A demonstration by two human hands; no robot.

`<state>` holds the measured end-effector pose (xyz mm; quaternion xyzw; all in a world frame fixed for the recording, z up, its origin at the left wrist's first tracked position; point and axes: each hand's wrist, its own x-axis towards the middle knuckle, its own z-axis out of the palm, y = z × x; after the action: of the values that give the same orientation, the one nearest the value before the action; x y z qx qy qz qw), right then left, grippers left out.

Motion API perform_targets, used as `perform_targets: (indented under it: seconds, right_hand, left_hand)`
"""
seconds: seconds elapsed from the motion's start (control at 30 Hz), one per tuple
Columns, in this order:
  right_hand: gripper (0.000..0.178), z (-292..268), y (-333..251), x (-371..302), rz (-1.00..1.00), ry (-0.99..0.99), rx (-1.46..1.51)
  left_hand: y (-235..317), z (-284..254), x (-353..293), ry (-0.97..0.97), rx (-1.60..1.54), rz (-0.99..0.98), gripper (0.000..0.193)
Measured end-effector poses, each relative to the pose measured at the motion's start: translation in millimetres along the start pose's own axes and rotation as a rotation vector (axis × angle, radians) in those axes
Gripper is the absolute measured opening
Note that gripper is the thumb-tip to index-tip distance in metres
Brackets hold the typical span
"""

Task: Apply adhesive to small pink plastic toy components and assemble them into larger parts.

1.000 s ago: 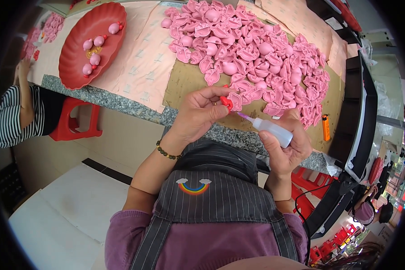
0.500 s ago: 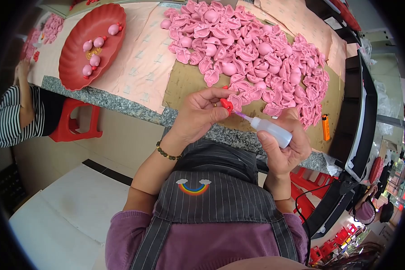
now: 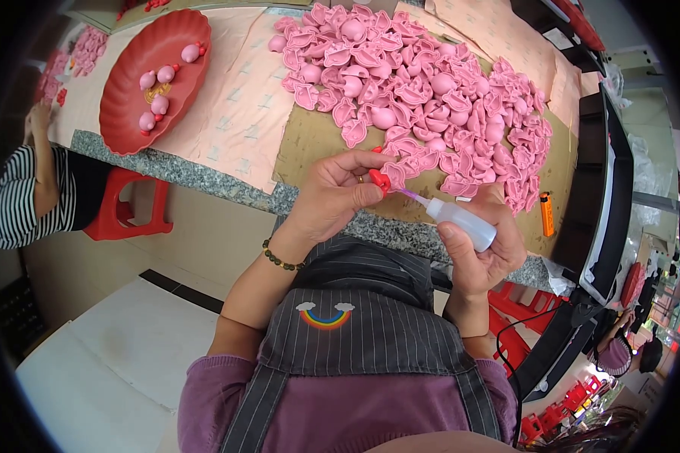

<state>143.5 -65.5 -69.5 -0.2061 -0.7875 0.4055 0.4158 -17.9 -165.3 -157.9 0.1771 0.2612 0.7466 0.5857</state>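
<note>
Between thumb and fingers, my left hand (image 3: 344, 189) pinches a small red plastic piece (image 3: 380, 180) just above the table's front edge. My right hand (image 3: 487, 245) is wrapped round a clear squeeze bottle (image 3: 467, 225) with a thin purple nozzle tip (image 3: 411, 195). The bottle is tilted and its tip points at the red piece, close by it; whether they touch I cannot tell. Just beyond both hands lies a big heap of pink moulded plastic shells (image 3: 431, 98), some rounded and some frilled.
A red scalloped tray (image 3: 117, 98) at the left holds several pink balls with red bits. An orange lighter (image 3: 546, 214) lies by the heap on brown cardboard (image 3: 302, 143). A black box (image 3: 604, 189) stands at right. A person in a striped sleeve (image 3: 15, 196) sits at far left.
My right hand and the bottle have shifted slightly to the right, drawing the tip a little away from the red piece. The left hand stays nearly still.
</note>
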Motion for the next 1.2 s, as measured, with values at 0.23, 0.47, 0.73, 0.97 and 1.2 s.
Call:
perform_targets:
  seconds: [0.23, 0.47, 0.73, 0.97, 1.2]
  right_hand:
    - [0.021, 0.6, 1.3, -0.8, -0.001, 0.012, -0.001]
    - [0.021, 2.2, 1.5, 1.6, -0.014, -0.007, -0.02]
    - [0.022, 3.8, 4.5, 1.0, -0.011, 0.001, -0.024]
    - [0.021, 0.3, 4.0, 0.3, 0.006, 0.013, -0.03]
    - [0.038, -8.1, 25.5, -13.6, 0.241, 0.153, 0.646]
  left_hand:
    - [0.4, -0.2, 0.3, -0.002, 0.001, -0.019, 0.04]
    - [1.2, -0.2, 0.0, -0.022, 0.031, -0.017, 0.039]
    - [2.7, -0.1, -0.1, -0.018, 0.041, -0.045, 0.039]
    - [-0.1, -1.3, 2.1, -0.036, 0.022, -0.043, 0.04]
    - [6.7, 11.8, 0.7, 0.005, 0.029, -0.047, 0.055]
